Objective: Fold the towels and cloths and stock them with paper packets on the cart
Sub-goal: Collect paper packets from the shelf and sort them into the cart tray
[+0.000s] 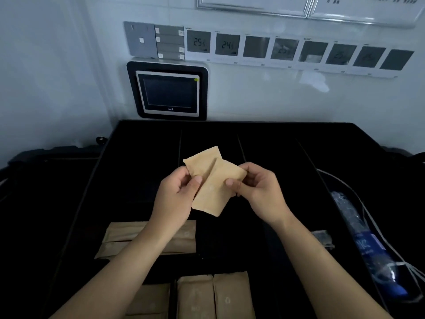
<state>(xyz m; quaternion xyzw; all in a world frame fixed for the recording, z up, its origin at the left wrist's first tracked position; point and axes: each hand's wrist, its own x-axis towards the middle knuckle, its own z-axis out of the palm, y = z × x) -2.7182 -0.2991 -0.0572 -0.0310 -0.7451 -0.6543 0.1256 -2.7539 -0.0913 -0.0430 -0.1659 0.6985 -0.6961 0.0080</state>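
Two overlapping paper packets (212,180), steeply tilted

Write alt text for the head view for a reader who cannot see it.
Both hands hold two overlapping brown paper packets above a black divided cart tray, left hand and right hand pinching them from either side. More packets lie in nearer compartments; a wall touchscreen and thermostat displays sit behind.

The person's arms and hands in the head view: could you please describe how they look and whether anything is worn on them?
Both forearms are bare right to the bottom edge of the frame; no sleeves show. The left hand and right hand wear no gloves, and I can see no rings, watch or wristbands. The fingernails that show look short and unpainted, though the light is dim.
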